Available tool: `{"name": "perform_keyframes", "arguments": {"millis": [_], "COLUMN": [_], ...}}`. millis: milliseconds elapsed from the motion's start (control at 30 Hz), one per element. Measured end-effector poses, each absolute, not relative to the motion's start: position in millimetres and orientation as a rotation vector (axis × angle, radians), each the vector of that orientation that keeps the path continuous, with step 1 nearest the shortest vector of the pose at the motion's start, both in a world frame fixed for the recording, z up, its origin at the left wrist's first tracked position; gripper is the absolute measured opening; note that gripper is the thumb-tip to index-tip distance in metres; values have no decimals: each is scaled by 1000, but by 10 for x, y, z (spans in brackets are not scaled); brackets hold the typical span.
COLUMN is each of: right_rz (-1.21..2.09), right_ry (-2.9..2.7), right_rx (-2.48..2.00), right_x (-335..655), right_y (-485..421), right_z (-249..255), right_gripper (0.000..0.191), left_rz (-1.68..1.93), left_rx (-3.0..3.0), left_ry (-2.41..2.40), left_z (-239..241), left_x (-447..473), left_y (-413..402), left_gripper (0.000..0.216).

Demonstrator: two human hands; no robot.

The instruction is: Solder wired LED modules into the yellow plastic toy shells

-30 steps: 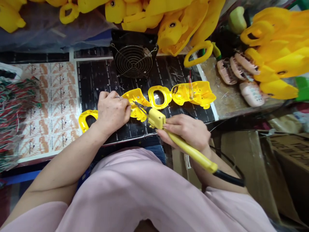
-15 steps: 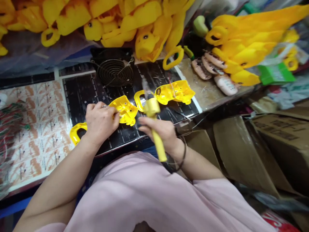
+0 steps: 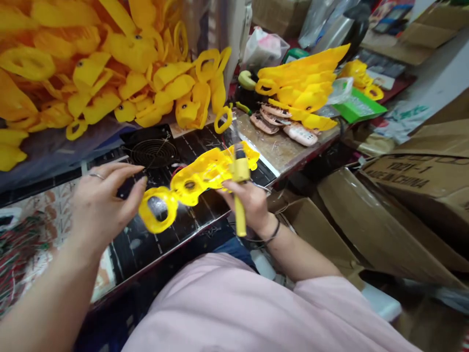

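Note:
My left hand [image 3: 106, 205] is held over the bench with its fingers and thumb apart, holding nothing. Its thumb is close beside the ring end of a yellow plastic shell half [image 3: 190, 186], which lies with its hollow, ribbed inside up. In my right hand [image 3: 251, 198] is a yellow gun-like hand tool [image 3: 240, 168] with a dark collar and a narrow, blurred tip. That tip points away from me, over the right part of the shell; whether it touches is unclear. My right fingertips are near the shell's front edge.
A round fan grille [image 3: 154, 151] stands behind the shell. Piled duck-shaped yellow parts [image 3: 132, 98] fill the back left, with stacked yellow shells [image 3: 300, 90] back right. Pink shells [image 3: 300, 133], a green box [image 3: 359, 105], wires [image 3: 25, 259] and cartons [image 3: 414, 166] surround the bench.
The view has swung right. My left hand has let go of the left shell half, no longer visible, and opened. The other shell half has shifted left and tilted. My right hand keeps the tool.

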State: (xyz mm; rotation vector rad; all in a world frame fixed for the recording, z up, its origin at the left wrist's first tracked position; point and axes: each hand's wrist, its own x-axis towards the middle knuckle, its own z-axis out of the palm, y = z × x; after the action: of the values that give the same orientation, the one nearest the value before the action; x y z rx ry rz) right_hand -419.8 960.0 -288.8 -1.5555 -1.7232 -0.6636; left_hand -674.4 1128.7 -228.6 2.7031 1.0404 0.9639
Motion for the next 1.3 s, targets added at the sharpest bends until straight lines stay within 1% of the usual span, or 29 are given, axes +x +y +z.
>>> {"name": "perform_keyframes", "arguments": {"millis": [67, 133, 200, 267, 300, 400, 500, 567, 600, 667, 767, 867, 1067, 1167, 1300], "right_rz": [-787, -858, -871, -856, -840, -761, -718, -719, -719, -707, -692, -686, -728, -756, -782], "right_ry": [-1593, -1527, -1537, -1563, -1567, -1507, -1410, -1380, -1378, -1381, -1386, -1386, -1402, -1402, -1418], "right_rx": [-1651, -1714, -1741, -1758, -1763, -1756, -1707, -1684, -1681, -1696, -1704, -1692, -1713, -1720, -1731], "right_x": [-3869, -3592, -3420, -3364, -3371, -3455, -3515, -3519, -3514, -3495, -3458, -3419, -3386, -3398, -3435], "right_y": [9571, 9590, 9631, 9656, 9656, 9604, 9541, 9529, 9533, 9550, 9568, 9554, 9466, 9416, 9378], "right_z": [-2850, -2865, -2898, -2912, -2903, -2827, -2745, -2727, -2731, -2753, -2798, -2826, -2830, -2821, -2811], "right_gripper": [15, 17, 20, 23, 26, 37, 29, 24, 23, 22, 21, 24, 26, 22, 21], "left_rz": [963, 865, 609, 314, 257, 283, 321, 266, 228, 167, 69, -66, -255, -304, -394], "left_rx": [2772, 2867, 2939, 2963, 2961, 2971, 2921, 2857, 2836, 2806, 2837, 2895, 3093, 3174, 3326], "left_ry": [1049, 1049, 1070, 1093, 1088, 984, 864, 885, 922, 995, 1088, 1168, 1096, 1039, 956], "left_z": [-2074, -1920, -1838, -1828, -1847, -1960, -2087, -2153, -2178, -2209, -2171, -2009, -1636, -1585, -1633], "left_x": [-6589, -6281, -5856, -5383, -5150, -4527, -4043, -3803, -3713, -3600, -3606, -3761, -4222, -4524, -5034], "left_y": [11529, 11801, 12046, 12221, 12274, 12289, 12163, 12083, 12064, 12092, 12296, 12585, 12947, 13056, 13205], "left_gripper": [43, 42, 37, 38, 39, 45, 60, 74, 77, 75, 70, 67, 53, 43, 44]}}
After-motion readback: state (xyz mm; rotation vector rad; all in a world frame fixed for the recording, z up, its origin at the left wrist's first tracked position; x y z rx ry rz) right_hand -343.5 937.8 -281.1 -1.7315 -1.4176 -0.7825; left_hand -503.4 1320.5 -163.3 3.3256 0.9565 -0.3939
